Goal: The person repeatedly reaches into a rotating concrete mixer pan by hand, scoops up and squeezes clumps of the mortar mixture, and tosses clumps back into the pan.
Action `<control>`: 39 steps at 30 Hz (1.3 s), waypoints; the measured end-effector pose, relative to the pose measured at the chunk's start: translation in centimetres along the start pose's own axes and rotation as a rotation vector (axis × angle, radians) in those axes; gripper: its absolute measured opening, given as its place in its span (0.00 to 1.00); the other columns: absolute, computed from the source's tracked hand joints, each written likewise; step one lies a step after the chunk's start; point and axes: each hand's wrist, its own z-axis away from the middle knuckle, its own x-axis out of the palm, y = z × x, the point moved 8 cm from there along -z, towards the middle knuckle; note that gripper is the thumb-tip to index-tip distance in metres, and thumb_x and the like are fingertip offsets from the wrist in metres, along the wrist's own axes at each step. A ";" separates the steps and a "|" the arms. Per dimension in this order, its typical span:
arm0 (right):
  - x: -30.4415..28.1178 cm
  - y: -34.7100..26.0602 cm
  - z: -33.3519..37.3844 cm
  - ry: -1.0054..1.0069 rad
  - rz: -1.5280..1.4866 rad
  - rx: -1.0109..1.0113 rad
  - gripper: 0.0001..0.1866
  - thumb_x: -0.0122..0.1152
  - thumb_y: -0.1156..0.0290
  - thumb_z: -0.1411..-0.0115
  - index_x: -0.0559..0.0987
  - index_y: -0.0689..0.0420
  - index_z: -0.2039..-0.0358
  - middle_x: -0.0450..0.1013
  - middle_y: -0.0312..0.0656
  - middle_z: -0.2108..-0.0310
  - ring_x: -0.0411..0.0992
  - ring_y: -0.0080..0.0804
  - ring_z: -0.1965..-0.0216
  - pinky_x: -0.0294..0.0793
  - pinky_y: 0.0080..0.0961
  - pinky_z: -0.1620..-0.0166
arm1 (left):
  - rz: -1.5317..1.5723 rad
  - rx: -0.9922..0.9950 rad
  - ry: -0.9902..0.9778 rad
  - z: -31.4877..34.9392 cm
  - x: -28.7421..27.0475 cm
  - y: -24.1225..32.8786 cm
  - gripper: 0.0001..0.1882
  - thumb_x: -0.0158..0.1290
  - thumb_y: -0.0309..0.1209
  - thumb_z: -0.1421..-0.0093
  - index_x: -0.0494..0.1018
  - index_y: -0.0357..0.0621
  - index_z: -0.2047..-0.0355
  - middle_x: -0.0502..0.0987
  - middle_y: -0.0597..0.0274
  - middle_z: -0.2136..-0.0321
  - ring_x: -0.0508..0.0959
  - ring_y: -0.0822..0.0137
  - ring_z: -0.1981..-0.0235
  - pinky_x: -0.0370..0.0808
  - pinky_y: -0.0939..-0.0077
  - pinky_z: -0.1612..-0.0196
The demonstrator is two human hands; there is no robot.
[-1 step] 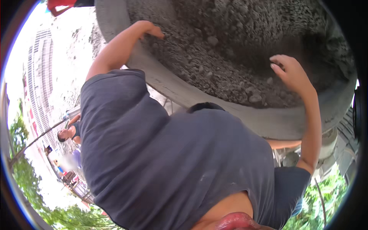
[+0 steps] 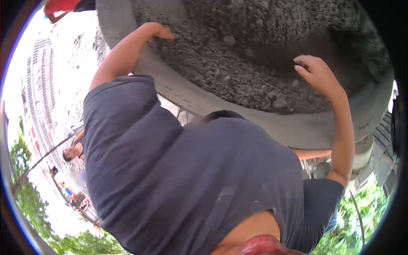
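A wide round grey basin (image 2: 187, 98) with a thick rim is in front of me, holding grey gravelly material (image 2: 250, 78) with dust and small lumps. My left hand (image 2: 161, 31) reaches over the rim at the upper left, its partly visible fingers stretched toward the gravel. I see nothing held in it. Over the right part of the material is my right hand (image 2: 316, 73), fingers loosely bent and thumb apart, with nothing visible between them. Whether either hand touches the gravel is unclear. A larger pale lump (image 2: 229, 41) lies between the hands.
Another person (image 2: 73, 152) is off to the left, at a distance. A red object (image 2: 59, 12) shows at the upper left, beyond the rim. Dark ribbed parts (image 2: 380, 155) lie right of the basin. Green foliage (image 2: 361, 212) fills the lower right.
The whole view has shifted slightly, so the basin and both hands appear a little farther left and up. Both hands keep nearly the same pose.
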 end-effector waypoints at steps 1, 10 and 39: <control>1.2 1.4 -0.4 0.016 0.042 -0.016 0.16 0.56 0.65 0.41 0.76 0.61 0.56 0.75 0.49 0.58 0.72 0.47 0.55 0.70 0.36 0.52 | 0.015 -0.014 0.030 -0.3 0.0 -0.2 0.35 0.43 0.55 0.42 0.55 0.58 0.36 0.52 0.56 0.34 0.62 0.46 0.40 0.69 0.48 0.48; 5.8 9.2 -1.9 -0.166 0.247 0.248 0.18 0.57 0.63 0.40 0.76 0.59 0.53 0.74 0.50 0.55 0.72 0.48 0.52 0.72 0.41 0.50 | 0.212 -0.137 -0.084 0.4 -2.5 -0.4 0.32 0.46 0.63 0.47 0.73 0.57 0.52 0.50 0.52 0.33 0.70 0.48 0.45 0.68 0.56 0.49; 12.8 12.2 -1.5 -0.489 0.329 0.204 0.17 0.63 0.70 0.55 0.77 0.61 0.62 0.75 0.53 0.61 0.73 0.49 0.56 0.72 0.37 0.52 | -0.068 0.125 0.089 5.1 -3.5 7.0 0.33 0.46 0.62 0.46 0.77 0.52 0.53 0.78 0.66 0.55 0.73 0.65 0.49 0.66 0.60 0.44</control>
